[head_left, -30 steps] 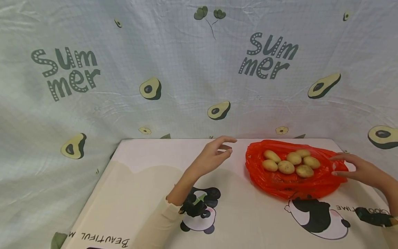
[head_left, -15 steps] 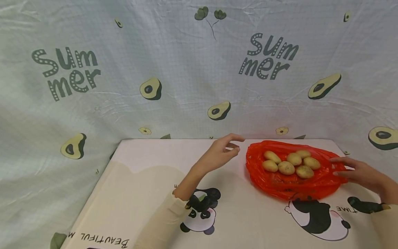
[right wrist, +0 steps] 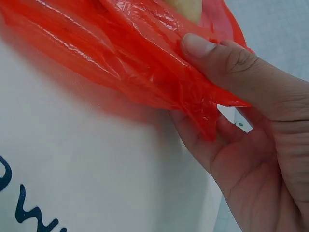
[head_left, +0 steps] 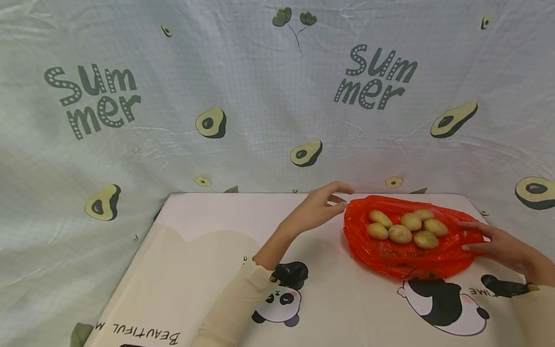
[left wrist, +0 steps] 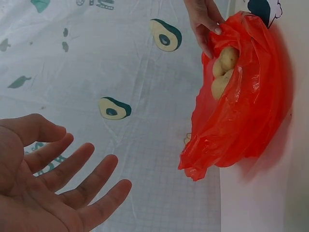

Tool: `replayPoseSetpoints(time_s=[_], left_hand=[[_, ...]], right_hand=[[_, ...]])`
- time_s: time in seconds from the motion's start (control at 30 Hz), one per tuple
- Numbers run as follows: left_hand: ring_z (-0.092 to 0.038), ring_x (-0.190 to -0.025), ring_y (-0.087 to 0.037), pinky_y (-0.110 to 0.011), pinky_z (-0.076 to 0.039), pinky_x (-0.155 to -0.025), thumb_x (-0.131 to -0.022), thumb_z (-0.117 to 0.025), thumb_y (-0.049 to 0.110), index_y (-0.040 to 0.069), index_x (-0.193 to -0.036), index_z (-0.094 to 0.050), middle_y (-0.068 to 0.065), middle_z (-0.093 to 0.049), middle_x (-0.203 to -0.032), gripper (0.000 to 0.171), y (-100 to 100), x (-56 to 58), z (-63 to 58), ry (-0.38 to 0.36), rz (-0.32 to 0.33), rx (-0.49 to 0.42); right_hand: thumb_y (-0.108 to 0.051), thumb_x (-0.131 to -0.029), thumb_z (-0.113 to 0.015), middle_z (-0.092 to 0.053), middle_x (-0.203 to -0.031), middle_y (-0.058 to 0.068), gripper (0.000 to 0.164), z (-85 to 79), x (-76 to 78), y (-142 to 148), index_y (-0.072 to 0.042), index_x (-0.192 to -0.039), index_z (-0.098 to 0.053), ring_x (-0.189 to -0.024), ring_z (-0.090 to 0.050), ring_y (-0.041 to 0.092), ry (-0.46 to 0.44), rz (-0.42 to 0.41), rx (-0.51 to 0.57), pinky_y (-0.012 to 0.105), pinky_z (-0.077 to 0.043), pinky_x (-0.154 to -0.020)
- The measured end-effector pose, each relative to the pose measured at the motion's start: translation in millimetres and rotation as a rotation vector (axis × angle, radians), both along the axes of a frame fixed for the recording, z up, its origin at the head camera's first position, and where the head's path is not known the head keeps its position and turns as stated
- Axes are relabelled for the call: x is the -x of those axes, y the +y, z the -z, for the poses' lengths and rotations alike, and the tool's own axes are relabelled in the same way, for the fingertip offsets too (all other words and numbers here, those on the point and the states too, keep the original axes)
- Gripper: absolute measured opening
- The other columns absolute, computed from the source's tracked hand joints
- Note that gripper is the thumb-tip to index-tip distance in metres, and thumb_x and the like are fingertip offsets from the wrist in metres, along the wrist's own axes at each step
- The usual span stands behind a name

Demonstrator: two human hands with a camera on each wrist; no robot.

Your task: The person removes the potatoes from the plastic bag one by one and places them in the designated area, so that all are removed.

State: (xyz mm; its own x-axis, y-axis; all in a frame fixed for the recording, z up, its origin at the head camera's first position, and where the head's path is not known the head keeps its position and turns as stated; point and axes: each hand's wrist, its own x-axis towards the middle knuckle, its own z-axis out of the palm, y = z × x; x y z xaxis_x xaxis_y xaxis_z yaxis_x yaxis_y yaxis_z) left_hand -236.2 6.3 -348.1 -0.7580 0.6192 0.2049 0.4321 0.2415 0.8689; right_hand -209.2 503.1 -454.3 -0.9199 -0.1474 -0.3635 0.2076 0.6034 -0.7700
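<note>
A red plastic bag [head_left: 416, 265] lies on the table with its mouth spread wide. Several yellowish potatoes [head_left: 400, 234] are in it, bunched together. At the bag's right end is my right hand [head_left: 505, 248]; in the right wrist view its thumb [right wrist: 227, 60] lies on the red plastic and its fingers pass behind, so a crumpled corner is held between them. Left of the bag, my left hand [head_left: 323, 207] hovers with nothing in it, fingers slightly bent, close to the left rim. The left wrist view shows this hand [left wrist: 63, 183] spread and apart from the bag [left wrist: 241, 111].
The light table [head_left: 208, 270] bears printed panda [head_left: 282, 303] and dog [head_left: 442, 308] figures. Behind it hangs a pale cloth [head_left: 260, 96] printed with avocados and lettering. A dark-edged object [head_left: 134, 345] just shows at the bottom edge.
My left hand has moved right and slightly away from me, up close to the bag's left rim. My right hand has shifted slightly downward at the right end. Bag and potatoes look unmoved.
</note>
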Motion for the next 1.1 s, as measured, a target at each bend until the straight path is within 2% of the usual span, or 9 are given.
replayPoseSetpoints(time_s=[0.37,0.53,0.83,1.1], left_hand=[[-0.063,-0.113,-0.012,-0.017,-0.055,-0.085,-0.102,-0.055,0.007,0.007,-0.138,-0.056,-0.007,-0.061,-0.137,0.035,25,9.9,-8.0,0.024,0.077,0.009],[-0.062,-0.113,-0.011,-0.016,-0.053,-0.086,-0.103,-0.055,0.007,0.008,-0.137,-0.057,-0.007,-0.062,-0.137,0.034,37,12.8,-11.4,0.036,0.099,0.011],[-0.062,-0.113,-0.014,-0.015,-0.05,-0.09,-0.102,-0.056,0.006,0.007,-0.135,-0.059,-0.009,-0.063,-0.135,0.033,54,21.5,-10.1,0.039,0.118,0.023],[-0.059,-0.122,-0.014,-0.012,-0.047,-0.094,-0.102,-0.057,0.006,0.005,-0.131,-0.063,-0.008,-0.066,-0.131,0.029,74,28.7,-8.5,0.044,0.151,0.11]], right_hand=[[-0.018,-0.098,-0.067,0.003,-0.154,0.044,0.075,14.7,-2.9,5,-0.029,-0.161,-0.027,-0.129,-0.017,0.067,0.026,0.01,0.043,0.036,-0.06,-0.085],[-0.018,-0.098,-0.067,0.003,-0.154,0.044,0.078,16.7,-1.9,7,-0.026,-0.162,-0.023,-0.13,-0.015,0.066,0.029,0.005,0.036,0.033,-0.06,-0.084],[-0.019,-0.099,-0.066,0.006,-0.155,0.043,0.079,13.8,4.3,6,-0.023,-0.163,-0.019,-0.131,-0.011,0.066,-0.012,-0.008,0.062,0.031,-0.059,-0.085],[-0.018,-0.101,-0.063,0.006,-0.155,0.042,0.071,15.2,6.9,6,-0.031,-0.161,-0.026,-0.132,-0.011,0.066,-0.009,-0.029,0.092,0.026,-0.058,-0.083]])
